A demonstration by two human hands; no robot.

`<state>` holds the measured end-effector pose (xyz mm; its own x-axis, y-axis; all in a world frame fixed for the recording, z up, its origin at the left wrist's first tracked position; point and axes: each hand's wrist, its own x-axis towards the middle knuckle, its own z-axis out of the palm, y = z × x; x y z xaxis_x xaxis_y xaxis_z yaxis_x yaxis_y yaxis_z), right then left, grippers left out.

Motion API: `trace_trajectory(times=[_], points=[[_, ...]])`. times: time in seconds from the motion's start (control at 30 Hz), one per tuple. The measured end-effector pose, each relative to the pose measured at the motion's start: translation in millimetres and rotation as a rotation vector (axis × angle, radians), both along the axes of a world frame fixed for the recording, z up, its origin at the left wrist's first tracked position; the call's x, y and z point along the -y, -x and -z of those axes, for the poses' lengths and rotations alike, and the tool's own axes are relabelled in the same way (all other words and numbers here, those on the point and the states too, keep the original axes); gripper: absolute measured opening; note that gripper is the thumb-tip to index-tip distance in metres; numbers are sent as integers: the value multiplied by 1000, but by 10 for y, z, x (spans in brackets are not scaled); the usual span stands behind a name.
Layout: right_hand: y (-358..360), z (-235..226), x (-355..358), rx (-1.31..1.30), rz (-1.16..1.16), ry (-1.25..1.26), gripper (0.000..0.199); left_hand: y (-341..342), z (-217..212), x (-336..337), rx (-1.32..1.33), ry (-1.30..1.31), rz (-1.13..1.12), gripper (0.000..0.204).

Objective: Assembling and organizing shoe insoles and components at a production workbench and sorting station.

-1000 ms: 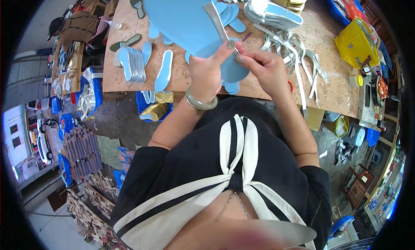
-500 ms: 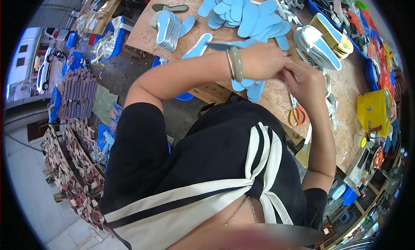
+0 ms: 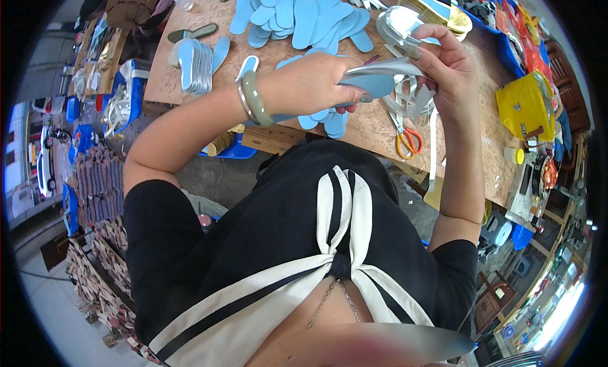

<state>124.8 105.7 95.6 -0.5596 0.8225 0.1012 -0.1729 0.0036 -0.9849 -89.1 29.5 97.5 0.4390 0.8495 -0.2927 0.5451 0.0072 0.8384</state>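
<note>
A blue insole with a silvery face (image 3: 379, 83) is held above the table between my two hands. My left hand (image 3: 310, 85), with bangles at its wrist, is closed round one end of it. The thumb and fingers of my right hand (image 3: 453, 66) pinch its other end, which looks bent. A pale strip (image 3: 423, 104) hangs below my right fingers; whether they hold it I cannot tell. Just below lie scissors with orange handles (image 3: 408, 142) and a tangle of white straps (image 3: 402, 88). Loose blue insoles (image 3: 307, 21) are heaped beyond my hands.
The wooden tabletop (image 3: 472, 148) carries a neat stack of insoles (image 3: 195, 66) at left and a yellowish stack (image 3: 434, 9) at far right. A yellow bag (image 3: 522, 110) stands at the right edge, near a small yellow-lidded jar (image 3: 514, 155). Blue bins sit around.
My hands, close together before, have moved apart, and the insole now shows stretched between them. The view has shifted, so the table's things appear further left.
</note>
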Motion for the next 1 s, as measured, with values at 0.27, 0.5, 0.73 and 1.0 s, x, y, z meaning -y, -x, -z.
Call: trace_trajectory(times=[0.27,0.5,0.73,1.0], points=[[36,253,153,-270,199,90,18,-177,69,43,463,-85,-176,29],[283,287,265,-525,323,88,17,-342,168,-19,670,-146,-358,25],[287,104,237,-18,476,-379,12,-291,116,-122,1040,-210,-512,31],[435,240,423,48,352,-442,15,-337,54,-6,1179,-293,-628,32]])
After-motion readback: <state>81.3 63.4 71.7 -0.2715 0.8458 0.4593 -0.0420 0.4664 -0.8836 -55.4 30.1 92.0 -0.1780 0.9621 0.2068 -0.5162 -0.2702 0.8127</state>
